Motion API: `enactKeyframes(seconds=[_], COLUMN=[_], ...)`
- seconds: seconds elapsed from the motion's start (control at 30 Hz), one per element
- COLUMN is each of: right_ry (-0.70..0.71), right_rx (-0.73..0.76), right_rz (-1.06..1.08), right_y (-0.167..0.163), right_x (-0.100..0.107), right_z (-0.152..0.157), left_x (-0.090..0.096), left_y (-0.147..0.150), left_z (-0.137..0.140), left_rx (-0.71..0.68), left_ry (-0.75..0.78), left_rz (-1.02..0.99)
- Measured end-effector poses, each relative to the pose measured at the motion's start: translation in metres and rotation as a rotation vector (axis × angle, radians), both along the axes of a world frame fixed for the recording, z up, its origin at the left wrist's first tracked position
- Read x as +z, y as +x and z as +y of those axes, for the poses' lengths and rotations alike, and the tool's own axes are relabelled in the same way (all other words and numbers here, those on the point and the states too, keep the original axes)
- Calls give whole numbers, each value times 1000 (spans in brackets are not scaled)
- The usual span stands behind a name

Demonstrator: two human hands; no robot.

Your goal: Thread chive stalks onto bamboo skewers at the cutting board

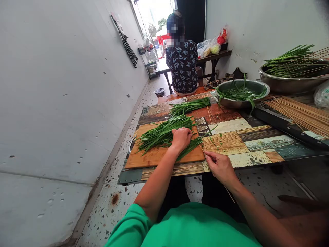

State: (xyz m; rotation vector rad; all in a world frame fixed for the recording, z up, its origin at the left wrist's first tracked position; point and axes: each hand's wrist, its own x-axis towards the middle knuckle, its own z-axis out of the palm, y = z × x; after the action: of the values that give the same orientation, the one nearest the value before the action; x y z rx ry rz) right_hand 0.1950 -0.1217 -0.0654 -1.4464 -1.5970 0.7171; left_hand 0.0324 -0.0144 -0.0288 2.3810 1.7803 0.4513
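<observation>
A pile of long green garlic chives (164, 132) lies across a wooden cutting board (144, 159). My left hand (181, 139) rests over the right part of the pile, its fingers curled closed on some chives; their tips are partly hidden. Beside that hand, a smaller bunch of chives (191, 149) slants over the board's right edge. My right hand (221, 168) is closed around a thin bamboo skewer (230, 194), just off the board's near right corner. The skewer's point reaches up toward the small bunch; whether it touches the stems I cannot tell.
Behind the board lies another chive bundle (191, 105) near two loose skewers (210, 114). To the right are a metal bowl of trimmings (231, 103), a larger basin (285, 82) with skewered greens, a knife (290, 128) and many skewers (303, 111). A person (182, 68) sits beyond the table.
</observation>
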Motion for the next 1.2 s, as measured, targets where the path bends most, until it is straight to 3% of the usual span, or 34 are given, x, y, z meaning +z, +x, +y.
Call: enactKeyframes(seconds=[0.43, 0.67, 0.93, 1.2], right_ry=[-38, -33, -24, -23], right_rx=[-2, 11, 9, 18], right_rz=[5, -36, -27, 14], right_y=[-1, -2, -2, 0], right_x=[6, 5, 2, 2], right_z=[0, 7, 6, 6], left_x=[2, 6, 21, 18], left_y=[1, -6, -1, 2], left_z=[-3, -3, -3, -4], left_rx=[-49, -147, 66, 39], left_ry=[-16, -67, -3, 21], left_rz=[-21, -26, 243, 294])
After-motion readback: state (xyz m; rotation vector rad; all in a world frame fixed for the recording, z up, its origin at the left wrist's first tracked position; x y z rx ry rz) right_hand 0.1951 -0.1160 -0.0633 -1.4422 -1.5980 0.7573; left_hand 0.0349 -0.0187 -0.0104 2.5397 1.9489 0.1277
